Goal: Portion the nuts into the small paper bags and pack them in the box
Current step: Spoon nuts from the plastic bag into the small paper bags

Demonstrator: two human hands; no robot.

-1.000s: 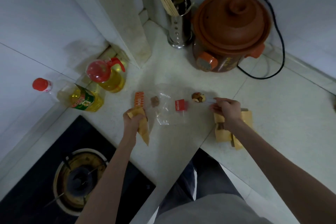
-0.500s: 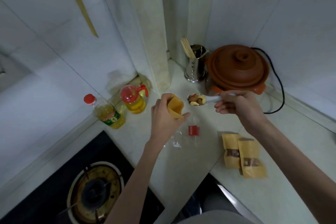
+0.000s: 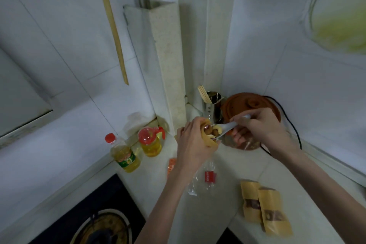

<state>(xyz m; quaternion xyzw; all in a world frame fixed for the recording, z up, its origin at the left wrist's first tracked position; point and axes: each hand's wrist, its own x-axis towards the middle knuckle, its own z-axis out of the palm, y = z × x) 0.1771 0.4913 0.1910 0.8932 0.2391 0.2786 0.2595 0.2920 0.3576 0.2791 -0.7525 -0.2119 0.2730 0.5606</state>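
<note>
At the centre of the frame, above the pale countertop [image 3: 227,214], the left hand [image 3: 191,142] is curled around a small paper bag [image 3: 208,140], holding its mouth open toward the right. The right hand [image 3: 257,127] pinches the handle of a white spoon [image 3: 227,127] whose bowl, loaded with nuts [image 3: 214,130], sits right at the bag's opening. Both hands are raised clear of the counter.

Below them, lower centre, a clear plastic bag [image 3: 200,182] with a red label lies flat on the counter. To the lower right, two filled paper bags [image 3: 265,208] lie side by side, overlapping slightly. Whether a box is anywhere in view I cannot tell.

Behind the right hand, at centre right, stands a brown clay pot [image 3: 255,105] with its black cord trailing right, and just left of it a metal holder of chopsticks [image 3: 213,105]. At centre left two oil bottles [image 3: 136,148] stand near the wall; a gas burner [image 3: 103,228] fills the lower left.
</note>
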